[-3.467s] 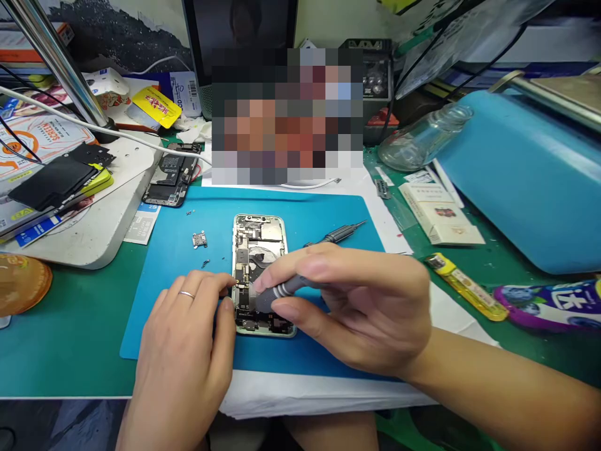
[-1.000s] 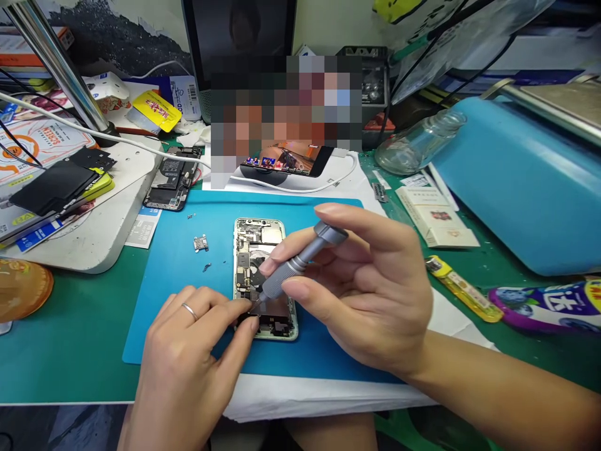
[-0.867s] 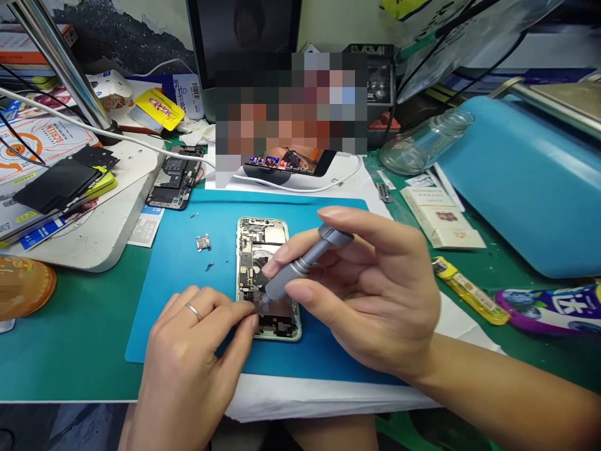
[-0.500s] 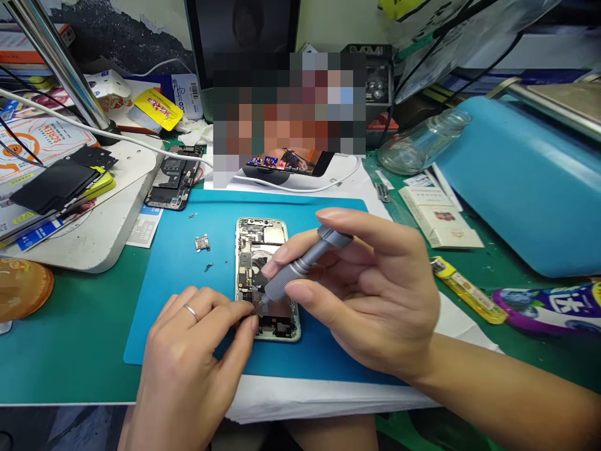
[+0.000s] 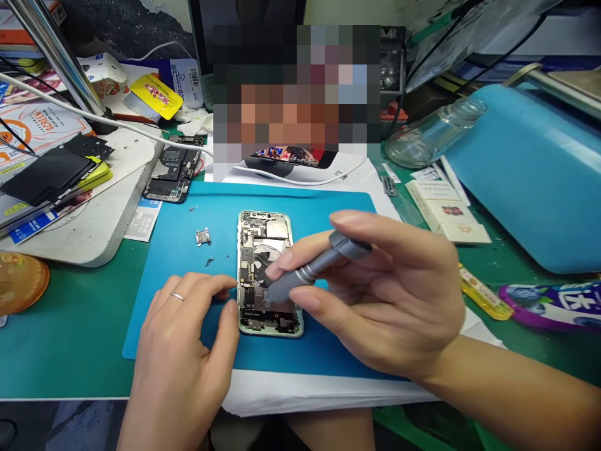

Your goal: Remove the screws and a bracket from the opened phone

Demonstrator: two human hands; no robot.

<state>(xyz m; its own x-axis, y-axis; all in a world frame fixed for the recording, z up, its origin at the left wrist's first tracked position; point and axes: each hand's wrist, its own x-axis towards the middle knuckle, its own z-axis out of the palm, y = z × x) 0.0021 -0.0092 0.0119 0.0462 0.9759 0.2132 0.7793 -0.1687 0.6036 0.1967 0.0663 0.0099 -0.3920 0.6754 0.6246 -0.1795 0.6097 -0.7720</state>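
- Head view: an opened phone (image 5: 258, 269), its circuitry exposed, lies on a blue mat (image 5: 272, 357) atop the green worktop (image 5: 70, 351).
- Right hand (image 5: 385, 294) pinches a gray screwdriver (image 5: 315, 268), tilted over the phone's lower half; whether its tip makes contact is unclear.
- Left hand (image 5: 181, 357), thumb and forefinger parted, is just beside the phone's left edge.
- Left of the phone sits a small metal part (image 5: 203, 236); near the mat's far left corner, a second phone (image 5: 173, 169).

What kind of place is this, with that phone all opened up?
Probably a phone repair bench, maybe in a small workshop. The opened phone lies on a blue mat, the right hand holds a grey screwdriver, and a small metal part sits on the mat too.
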